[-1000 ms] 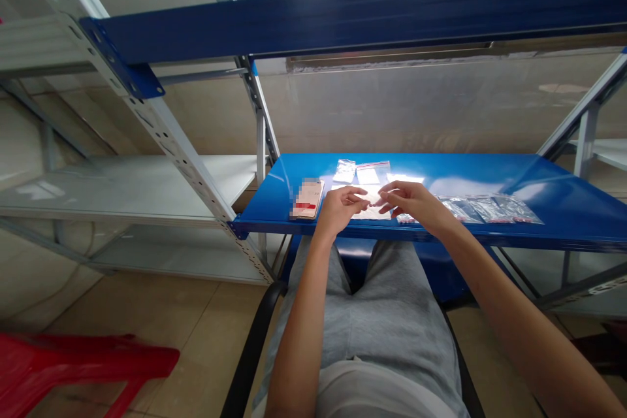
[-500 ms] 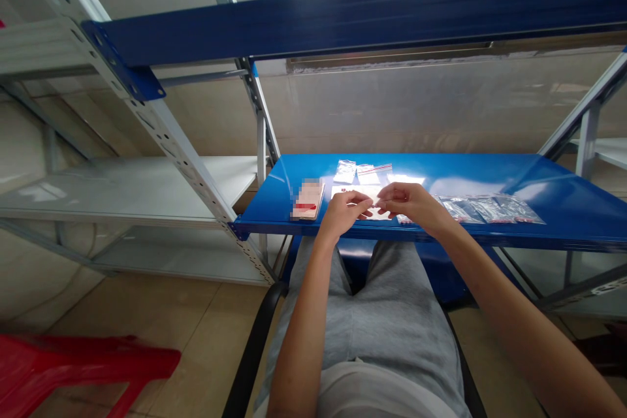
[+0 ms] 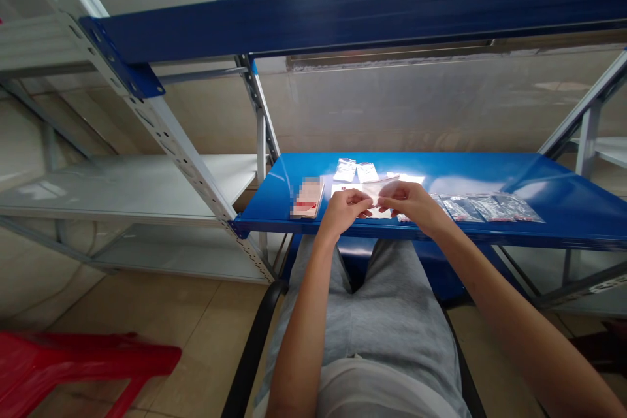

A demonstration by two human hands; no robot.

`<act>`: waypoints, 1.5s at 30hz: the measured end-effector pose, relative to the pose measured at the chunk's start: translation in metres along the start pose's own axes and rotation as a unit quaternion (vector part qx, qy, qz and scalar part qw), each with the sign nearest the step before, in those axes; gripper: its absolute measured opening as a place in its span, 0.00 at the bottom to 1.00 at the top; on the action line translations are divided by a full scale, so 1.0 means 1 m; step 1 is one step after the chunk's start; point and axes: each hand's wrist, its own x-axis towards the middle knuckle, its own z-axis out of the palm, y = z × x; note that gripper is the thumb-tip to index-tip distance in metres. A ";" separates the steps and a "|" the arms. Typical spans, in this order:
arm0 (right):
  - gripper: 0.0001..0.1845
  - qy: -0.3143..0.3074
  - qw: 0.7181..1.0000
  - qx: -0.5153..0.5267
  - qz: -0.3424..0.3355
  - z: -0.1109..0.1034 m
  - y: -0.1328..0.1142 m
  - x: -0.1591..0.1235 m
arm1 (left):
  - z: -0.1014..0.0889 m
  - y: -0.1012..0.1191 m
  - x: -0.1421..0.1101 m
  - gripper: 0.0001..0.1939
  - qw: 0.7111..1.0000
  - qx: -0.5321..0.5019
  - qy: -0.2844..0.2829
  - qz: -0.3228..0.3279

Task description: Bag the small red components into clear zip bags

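Head view: you sit at the blue desk [image 3: 465,173], both hands near the middle of the frame.
Clear bag [image 3: 380,187]: lifted between your hands, above the white sheet [image 3: 336,188], one edge rising past your fingertips; its contents are too small to tell.
Left hand [image 3: 343,210]: fingers appear pinched on the bag's near left part.
Right hand [image 3: 410,201]: fingers appear pinched just across from them, on the near right part.
Handling: the film looks thin and slippery, so take a little on each side, press evenly and tilt it out of the glare to see the edges.
White packets [image 3: 366,172]: two, beyond your hands, upper middle.
Flat bags [image 3: 490,208]: overlapping, right of centre; mind your forearm there.
Tan pad [image 3: 313,192]: left of your left hand, partly pixelated.
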 end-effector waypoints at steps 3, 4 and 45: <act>0.12 0.017 1.000 -0.005 -0.010 0.002 0.003 0.001 | 0.001 0.001 0.000 0.09 1.000 -0.002 0.002 -0.003; 0.12 0.020 1.000 -0.006 -0.010 0.002 0.004 0.001 | 0.000 0.001 0.000 0.10 1.000 -0.003 0.003 -0.001; 0.18 0.080 0.995 -0.052 0.004 -0.074 0.028 0.002 | 0.054 -0.004 0.033 0.14 0.998 0.043 0.052 0.004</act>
